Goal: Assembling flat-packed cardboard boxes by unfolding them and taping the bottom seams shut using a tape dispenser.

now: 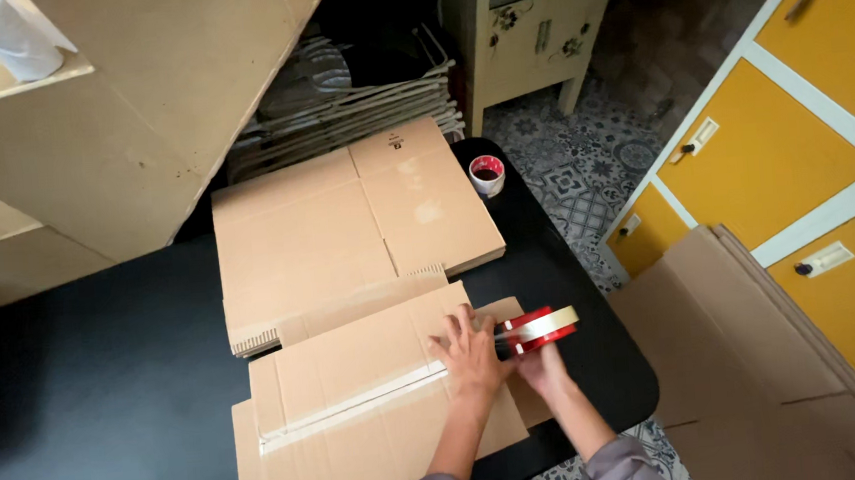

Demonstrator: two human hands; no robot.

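A flattened brown cardboard box (360, 415) lies on the black table (97, 393) near its front edge. A strip of pale tape (349, 404) runs along the seam between its flaps. My left hand (470, 349) presses flat, fingers spread, on the box at the right end of the tape. Just to its right, my right hand (542, 367) grips a red tape dispenser (539, 328) carrying a pale roll, held at the box's right edge.
A second flat cardboard box (346, 226) lies further back on the table, with a small tape roll (487, 175) beside it. Large cardboard sheets (757, 357) lean at the right against yellow cabinets (773, 156). Wooden shelving (90, 143) and stacked cartons (358, 104) stand behind.
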